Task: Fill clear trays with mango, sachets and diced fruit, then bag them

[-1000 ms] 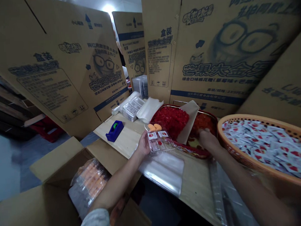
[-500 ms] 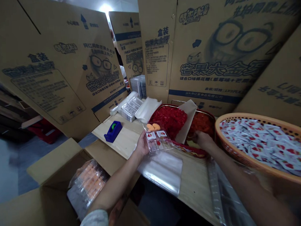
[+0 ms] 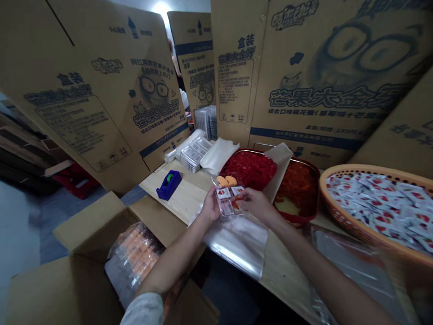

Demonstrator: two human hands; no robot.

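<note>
My left hand (image 3: 211, 205) grips the left edge of a clear plastic compartment tray (image 3: 226, 208). Orange candies (image 3: 226, 181) lie at the tray's far end, and white sachets with red print (image 3: 223, 193) fill the middle row. Over the tray's right side, my right hand (image 3: 255, 204) is closed in a pinch, with a small orange-red piece (image 3: 236, 205) at its fingertips. Just beyond is a red tub (image 3: 303, 219), split by a pale divider (image 3: 279, 167) between red pieces (image 3: 250, 168) and orange-red pieces (image 3: 299, 183).
Clear plastic bags (image 3: 240, 247) lie under the tray by the table edge. A blue tape dispenser (image 3: 169, 185) and stacked clear trays (image 3: 195, 153) sit left. An orange basket (image 3: 341, 215) of sachets stands right. An open carton (image 3: 81, 276) is below left; large cardboard boxes (image 3: 306, 83) wall the back.
My right hand has come out of the orange-red side of the tub and moved left to the compartment tray. My left hand still holds the tray. The camera view has shifted slightly.
</note>
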